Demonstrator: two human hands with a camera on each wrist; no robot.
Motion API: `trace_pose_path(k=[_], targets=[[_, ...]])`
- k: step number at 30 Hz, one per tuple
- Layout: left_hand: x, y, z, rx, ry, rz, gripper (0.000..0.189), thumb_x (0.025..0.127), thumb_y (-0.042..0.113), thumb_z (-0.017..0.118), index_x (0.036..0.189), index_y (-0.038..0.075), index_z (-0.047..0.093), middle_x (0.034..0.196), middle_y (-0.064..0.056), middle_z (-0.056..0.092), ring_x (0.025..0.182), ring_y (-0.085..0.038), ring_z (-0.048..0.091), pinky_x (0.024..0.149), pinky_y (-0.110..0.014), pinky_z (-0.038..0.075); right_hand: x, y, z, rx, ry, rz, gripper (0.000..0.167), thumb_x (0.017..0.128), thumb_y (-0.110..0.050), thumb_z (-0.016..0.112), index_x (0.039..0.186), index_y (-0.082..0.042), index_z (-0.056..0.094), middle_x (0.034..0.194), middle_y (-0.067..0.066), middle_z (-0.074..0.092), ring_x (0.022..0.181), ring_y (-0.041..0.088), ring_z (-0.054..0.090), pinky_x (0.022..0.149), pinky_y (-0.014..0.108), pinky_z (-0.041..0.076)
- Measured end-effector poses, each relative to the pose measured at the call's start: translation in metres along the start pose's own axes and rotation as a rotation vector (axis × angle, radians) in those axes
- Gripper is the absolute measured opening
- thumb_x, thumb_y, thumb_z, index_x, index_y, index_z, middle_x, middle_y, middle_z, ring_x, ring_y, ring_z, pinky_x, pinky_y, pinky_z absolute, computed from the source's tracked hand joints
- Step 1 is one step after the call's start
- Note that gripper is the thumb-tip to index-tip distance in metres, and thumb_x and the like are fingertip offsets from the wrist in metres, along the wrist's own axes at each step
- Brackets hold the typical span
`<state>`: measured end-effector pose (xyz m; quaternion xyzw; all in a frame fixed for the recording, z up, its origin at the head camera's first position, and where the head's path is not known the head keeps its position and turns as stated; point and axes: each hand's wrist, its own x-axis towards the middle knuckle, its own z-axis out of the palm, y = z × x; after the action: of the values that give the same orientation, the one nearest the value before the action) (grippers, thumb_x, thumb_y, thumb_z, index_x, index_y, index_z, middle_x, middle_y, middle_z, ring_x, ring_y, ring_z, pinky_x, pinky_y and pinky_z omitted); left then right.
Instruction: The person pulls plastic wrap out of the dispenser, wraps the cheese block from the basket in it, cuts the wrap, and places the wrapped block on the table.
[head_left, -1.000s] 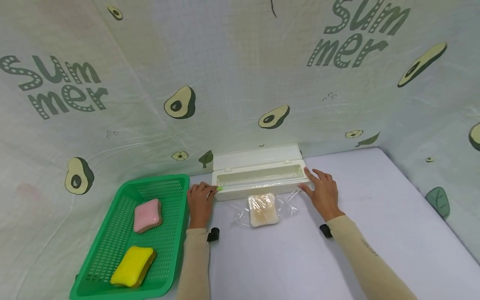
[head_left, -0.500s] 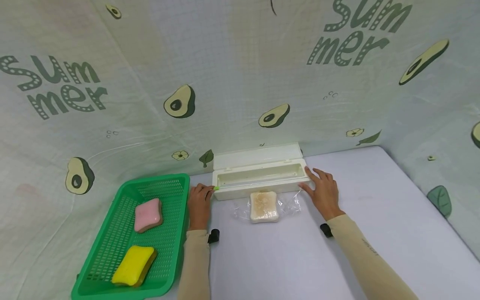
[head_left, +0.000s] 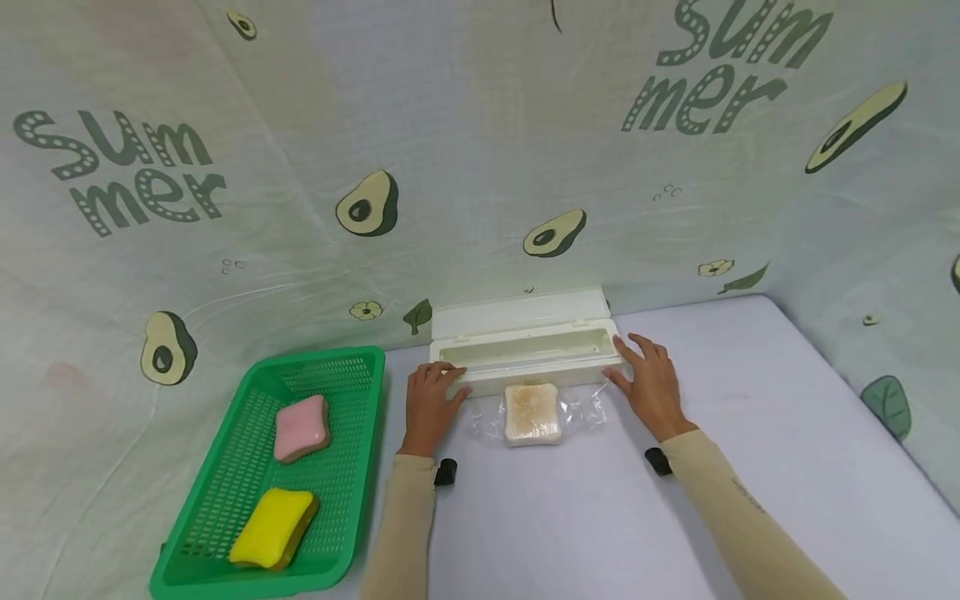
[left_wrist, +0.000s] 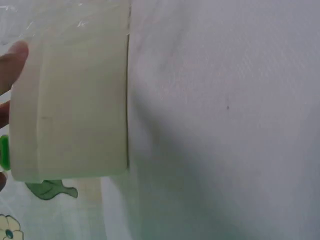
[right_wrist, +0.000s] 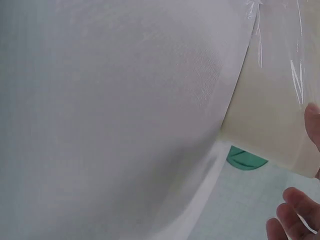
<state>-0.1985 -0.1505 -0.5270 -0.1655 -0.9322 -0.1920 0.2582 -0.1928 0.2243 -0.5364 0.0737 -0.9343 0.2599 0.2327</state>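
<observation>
A long white cling film dispenser (head_left: 540,379) lies with its lid raised against the back cloth. A slice of bread (head_left: 532,414), wrapped in clear film (head_left: 491,417), sits in front of it, and the film reaches up to the dispenser's front. My left hand (head_left: 432,404) holds the front left part, fingers over the top edge and thumb on the front face. Beside those fingers shows a green slider (left_wrist: 4,152) at the dispenser's left end. At the other end my right hand (head_left: 651,387) grips the right corner between thumb and forefinger, other fingers loose (right_wrist: 295,215).
A green basket (head_left: 367,467) stands to the left, with a pink-topped block (head_left: 300,427) and a yellow-topped block (head_left: 273,527) inside. Printed cloth (head_left: 465,150) hangs right behind the dispenser. A white tabletop (head_left: 555,525) extends in front and to the right.
My left hand has left the green slider at the left end and moved right along the dispenser's front edge. The bread slice shifted slightly toward the dispenser; my right hand stayed at its corner.
</observation>
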Motion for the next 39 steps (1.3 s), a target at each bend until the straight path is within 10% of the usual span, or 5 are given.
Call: trace_pose_path(k=[21,27,39], targets=[[-0.006,-0.003,-0.004,-0.058,0.125,0.103,0.006,0.084,0.009,0.087,0.089,0.012,0.084,0.090,-0.001,0.069,0.094,-0.025,0.060,0.087,-0.046,0.047,-0.009,-0.016,-0.001,0.202,0.081,-0.224,0.029,0.076,0.017,0.084,0.094,-0.004,0.081,0.094,0.010,0.071,0.086,0.033,0.064,0.082,0.052,0.045],[-0.017,-0.006,-0.010,-0.107,0.057,0.093,0.010,0.083,0.005,0.087,0.086,0.013,0.084,0.088,0.000,0.070,0.091,-0.023,0.058,0.084,-0.044,0.045,-0.018,-0.012,-0.007,0.230,-0.016,-0.318,0.028,0.073,0.019,0.085,0.085,-0.007,0.081,0.088,0.002,0.067,0.085,0.026,0.063,0.086,0.049,0.043],[-0.034,-0.010,-0.016,0.109,-0.096,0.050,0.007,0.082,0.018,0.088,0.089,0.018,0.087,0.093,0.003,0.068,0.096,-0.023,0.058,0.091,-0.045,0.047,-0.026,0.003,-0.010,0.008,-0.165,-0.447,0.028,0.072,0.011,0.089,0.085,-0.014,0.084,0.090,0.000,0.063,0.087,0.022,0.058,0.087,0.047,0.048]])
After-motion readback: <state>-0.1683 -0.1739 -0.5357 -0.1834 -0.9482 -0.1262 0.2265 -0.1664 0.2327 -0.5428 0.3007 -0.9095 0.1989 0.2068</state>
